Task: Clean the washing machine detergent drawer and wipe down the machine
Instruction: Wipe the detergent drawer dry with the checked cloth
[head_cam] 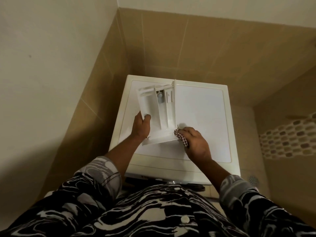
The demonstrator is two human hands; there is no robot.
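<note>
Detergent drawer (pixel 159 113): white plastic, out of its slot, over the left half of the washing machine (pixel 201 117) top. Three long compartments running away from the person; wide front panel at the near end. Pale bluish cap (pixel 159 97) in the middle compartment, toward the far end. Seems tilted, far end toward the back wall; contact with the machine top cannot be told.

Left hand (pixel 141 127): grips the drawer's left side wall near its near end, thumb curled over the wall into the left compartment, remaining fingers hidden under the drawer.

Right hand (pixel 196 141): at the drawer's near right corner, fingers (pixel 187 130) curled and bunched round a red-and-white checked cloth (pixel 182 136). Cloth pressed against that corner of the front panel, a small fold sticking out above it.

Washing machine: white, flat top with a raised cream border, set in a corner, front edge just beside the person's body.

Person: patterned black-and-white shirt (pixel 153 211), sleeves (pixel 100 170) pushed up to mid-forearm.

Surroundings: tan tiled wall (pixel 188 48) behind and to the left; plain pale wall (pixel 51 40) above it. At right, a mosaic band (pixel 287 139) of small rounded tiles and a round floor drain (pixel 253 180).
</note>
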